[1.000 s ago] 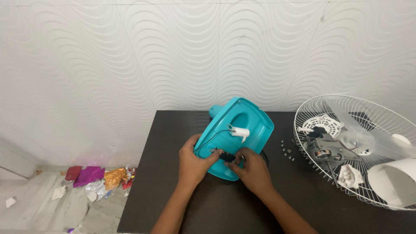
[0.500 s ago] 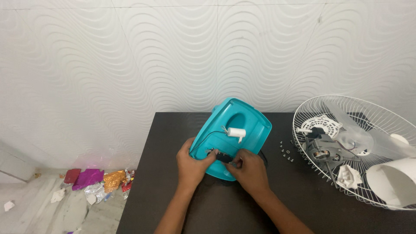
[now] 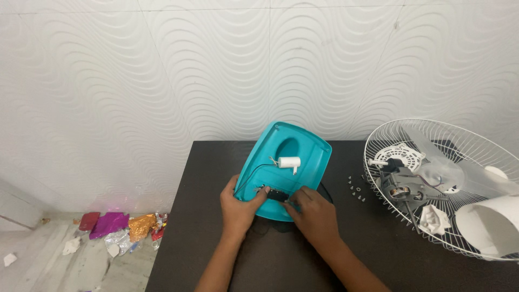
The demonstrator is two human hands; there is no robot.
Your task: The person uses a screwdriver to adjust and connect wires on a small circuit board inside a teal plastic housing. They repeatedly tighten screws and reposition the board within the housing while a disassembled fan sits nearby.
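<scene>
A teal plastic fan base cover (image 3: 303, 154) lies tilted on the dark table (image 3: 216, 173), its hollow inside facing up. A small white cylinder-shaped capacitor (image 3: 288, 162) with thin wires sits inside it. My left hand (image 3: 238, 208) grips the cover's near left edge, thumb over the rim. My right hand (image 3: 313, 213) pinches a small black part (image 3: 277, 194) at the cover's near edge, between the two hands.
A white wire fan guard (image 3: 432, 132) lies at the right, holding a grey motor (image 3: 400, 184), a white plastic piece and a clear blade. Small screws (image 3: 356, 186) are scattered beside it. Coloured foil wrappers (image 3: 116, 224) litter the floor at the left.
The cover has tipped up a little and my hands have shifted slightly along its near edge; the fan guard has stayed put.
</scene>
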